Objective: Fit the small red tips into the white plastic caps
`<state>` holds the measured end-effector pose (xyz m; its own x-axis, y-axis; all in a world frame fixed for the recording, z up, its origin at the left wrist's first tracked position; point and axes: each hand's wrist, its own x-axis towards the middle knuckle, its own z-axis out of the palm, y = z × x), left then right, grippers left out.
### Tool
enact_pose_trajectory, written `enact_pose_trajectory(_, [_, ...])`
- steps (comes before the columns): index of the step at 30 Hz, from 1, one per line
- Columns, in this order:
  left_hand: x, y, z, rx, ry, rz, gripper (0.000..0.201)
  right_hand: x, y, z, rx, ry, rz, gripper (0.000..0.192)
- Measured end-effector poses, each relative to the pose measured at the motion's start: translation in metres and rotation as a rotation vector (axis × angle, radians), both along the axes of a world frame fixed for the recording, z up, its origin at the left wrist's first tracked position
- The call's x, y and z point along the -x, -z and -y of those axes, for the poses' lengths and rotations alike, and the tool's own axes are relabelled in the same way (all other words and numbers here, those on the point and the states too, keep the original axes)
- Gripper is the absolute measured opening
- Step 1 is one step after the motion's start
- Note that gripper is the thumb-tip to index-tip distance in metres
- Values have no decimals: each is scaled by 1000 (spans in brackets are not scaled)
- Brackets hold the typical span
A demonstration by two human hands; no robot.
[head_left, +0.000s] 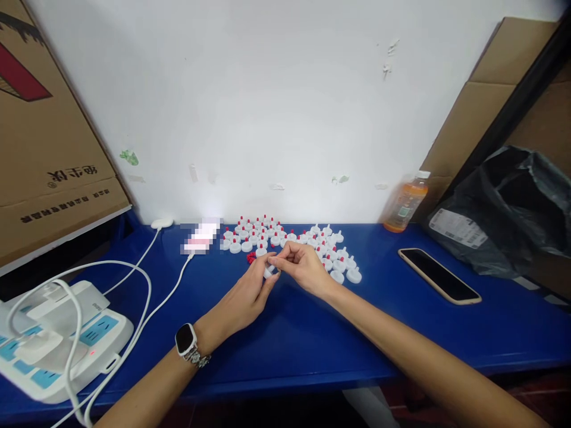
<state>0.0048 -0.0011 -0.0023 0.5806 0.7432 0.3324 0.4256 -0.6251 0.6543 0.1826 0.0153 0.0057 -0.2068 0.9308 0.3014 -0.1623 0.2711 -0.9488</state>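
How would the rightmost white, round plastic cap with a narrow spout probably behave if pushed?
The white spouted cap is probably light, being small and apparently plastic. Standing on its broad round base on the smooth-looking blue table, it would likely slide rather than tip. Knocked onto its side, it might roll, given its round rim.

Both forearms [392,330] slant inward; the left hand [250,291] and the right hand [307,270] meet, fingers [292,245] curled, fingertips [277,262] close together.
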Motion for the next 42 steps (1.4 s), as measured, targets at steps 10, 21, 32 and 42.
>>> enact_pose_trajectory(10, [-13,11,-16,59,-84,-63,71,-60,-43,-60,-284,408,610,19])
enact_pose_trajectory(21, [-10,10,-16,25,-66,-153,27,-56,-10,-179,-183,424,1122,6])
enact_pose_trajectory(32, [-17,-6,-22,72,-98,-147,26,-89,-35,-142,-172,508,1135,23])
enact_pose_trajectory(42, [-62,-17,-54,-113,-84,-35,28,-138,-18,-128,-32,623,1209,14])
